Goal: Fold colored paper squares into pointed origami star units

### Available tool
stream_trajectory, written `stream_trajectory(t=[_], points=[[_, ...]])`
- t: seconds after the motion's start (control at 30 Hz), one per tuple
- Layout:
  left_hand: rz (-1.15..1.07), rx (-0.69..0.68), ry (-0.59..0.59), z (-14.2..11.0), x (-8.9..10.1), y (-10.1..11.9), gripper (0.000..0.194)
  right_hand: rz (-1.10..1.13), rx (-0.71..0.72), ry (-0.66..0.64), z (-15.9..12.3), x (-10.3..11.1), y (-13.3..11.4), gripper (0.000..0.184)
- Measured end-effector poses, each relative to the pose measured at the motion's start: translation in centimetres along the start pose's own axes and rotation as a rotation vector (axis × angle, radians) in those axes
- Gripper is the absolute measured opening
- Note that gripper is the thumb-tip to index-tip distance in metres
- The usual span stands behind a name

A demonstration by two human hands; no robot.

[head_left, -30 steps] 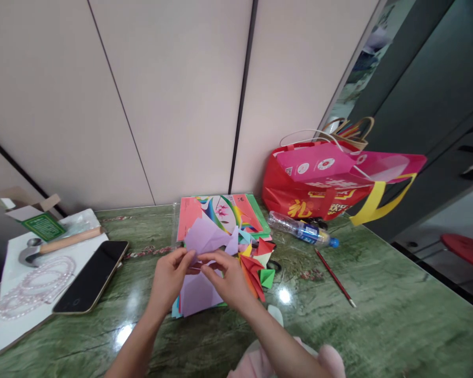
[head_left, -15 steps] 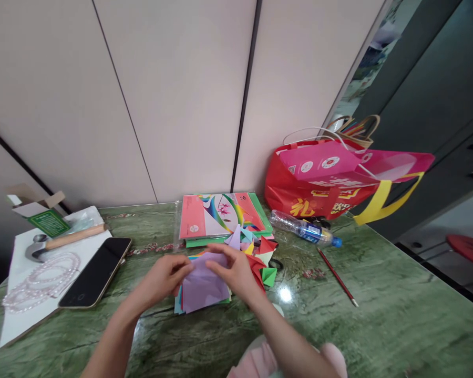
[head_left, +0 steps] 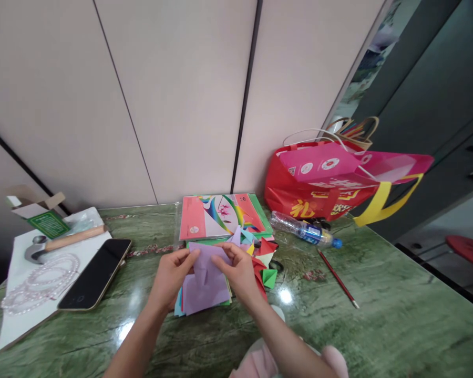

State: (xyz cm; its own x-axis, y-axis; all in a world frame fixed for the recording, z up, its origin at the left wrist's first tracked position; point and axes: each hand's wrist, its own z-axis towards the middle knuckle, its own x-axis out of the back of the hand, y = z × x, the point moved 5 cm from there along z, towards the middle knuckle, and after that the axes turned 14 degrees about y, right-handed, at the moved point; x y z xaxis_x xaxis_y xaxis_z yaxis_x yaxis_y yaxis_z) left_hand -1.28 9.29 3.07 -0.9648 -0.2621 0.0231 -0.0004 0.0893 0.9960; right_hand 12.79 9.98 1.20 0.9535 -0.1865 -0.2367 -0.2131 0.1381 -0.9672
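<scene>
My left hand (head_left: 172, 277) and my right hand (head_left: 239, 273) each pinch an upper edge of a folded lilac paper sheet (head_left: 205, 268), held just above a small stack of coloured paper sheets (head_left: 203, 299) on the green marble table (head_left: 378, 325). Fingers of both hands are closed on the lilac sheet. Right of my right hand lie folded origami pieces (head_left: 265, 256) in red, green, yellow and white. Behind the hands lies a pack of coloured paper (head_left: 220, 216) with a rainbow cover.
A black phone (head_left: 95, 274), bead strings (head_left: 39, 281), a hammer (head_left: 61, 241) and a small open box (head_left: 39, 212) rest on a white board at left. A plastic bottle (head_left: 305, 230), a red pencil (head_left: 337, 278) and red and pink bags (head_left: 339, 178) are at right.
The lilac sheet, first held up unfolded, was lowered onto the stack and folded smaller; both hands now pinch its top edge, a little nearer the pack.
</scene>
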Motion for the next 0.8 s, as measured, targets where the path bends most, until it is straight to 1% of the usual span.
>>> stream_trajectory(t=[0.1,0.2,0.27,0.33,0.47,0.53,0.67,0.73,0.8], points=[[0.024,-0.026,0.058,0.3,1.0,0.5,0.027,-0.131,0.068,-0.032,-0.2,-0.2,-0.5,0.024],[0.104,-0.032,0.027,0.4,1.4,0.9,0.027,-0.159,0.065,-0.045,-0.3,-0.2,-0.5,0.023],[0.139,-0.029,-0.010,0.3,1.2,1.0,0.025,-0.151,0.058,-0.054,-0.3,-0.2,-0.5,0.021],[0.150,-0.038,-0.021,0.1,0.8,1.0,0.024,-0.148,0.050,-0.049,-0.2,-0.2,-0.3,0.019],[0.109,-0.050,-0.031,-0.2,0.0,0.5,0.026,-0.095,0.003,0.060,0.1,0.4,0.0,0.016],[0.087,-0.047,-0.036,-0.2,-0.2,0.3,0.027,-0.096,0.004,0.083,0.1,0.6,0.0,0.015],[0.083,-0.041,0.022,0.1,0.1,0.0,0.026,-0.159,0.061,0.036,0.1,0.4,-0.5,0.017],[0.087,-0.021,0.018,0.1,0.1,-0.2,0.026,-0.179,0.096,0.031,0.0,0.5,-0.7,0.019],[0.087,-0.002,-0.007,0.1,-0.1,-0.3,0.027,-0.218,0.163,0.036,0.0,0.6,-1.1,0.016]])
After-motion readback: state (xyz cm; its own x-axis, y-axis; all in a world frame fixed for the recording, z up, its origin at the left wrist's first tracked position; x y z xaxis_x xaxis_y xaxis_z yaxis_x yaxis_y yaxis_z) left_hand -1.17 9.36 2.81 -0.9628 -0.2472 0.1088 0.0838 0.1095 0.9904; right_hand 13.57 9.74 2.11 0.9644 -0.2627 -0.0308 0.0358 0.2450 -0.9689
